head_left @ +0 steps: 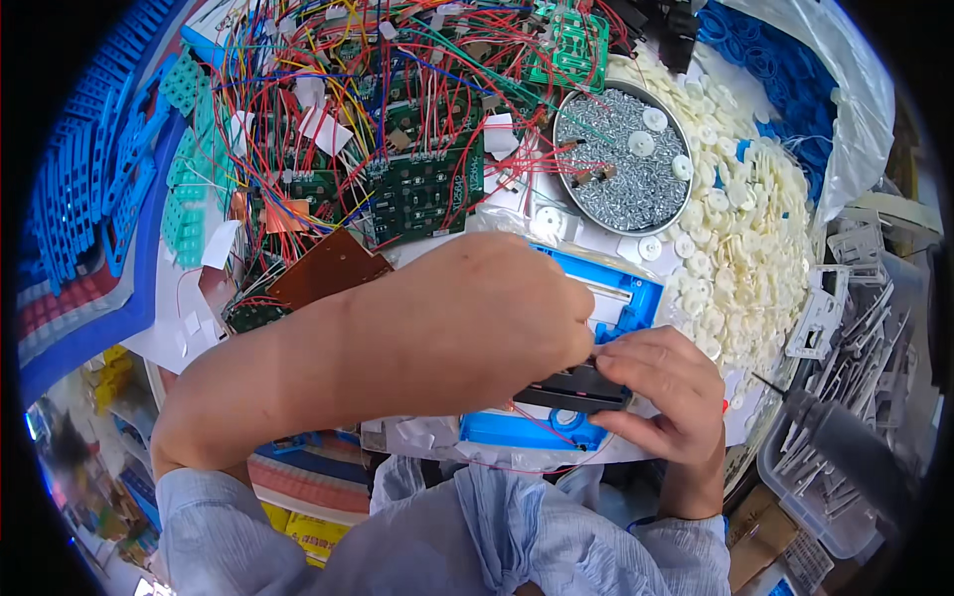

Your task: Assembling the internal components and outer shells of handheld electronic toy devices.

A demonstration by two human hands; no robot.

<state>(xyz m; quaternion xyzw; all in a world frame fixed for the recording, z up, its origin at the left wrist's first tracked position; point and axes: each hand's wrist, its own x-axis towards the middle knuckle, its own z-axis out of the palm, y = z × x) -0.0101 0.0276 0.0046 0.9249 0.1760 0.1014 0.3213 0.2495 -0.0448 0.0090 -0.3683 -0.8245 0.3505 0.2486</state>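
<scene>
A blue plastic housing (626, 298) lies in front of me on the work surface, partly covered by my hands. My left hand (477, 318) reaches across it from the left, fingertips pinched at a small black rectangular part (571, 389) on the housing. My right hand (666, 392) grips the same black part from the right, thumb and fingers around its end. Thin red wires (542, 425) run from under the black part over the housing's near edge.
A heap of green circuit boards with red, yellow and blue wires (397, 149) fills the far left. A round metal dish of screws (621, 159) stands behind the housing. White plastic discs (745, 228) pile at right. Blue plastic parts (89, 189) lie far left; white clips in a bin (845, 338) at right.
</scene>
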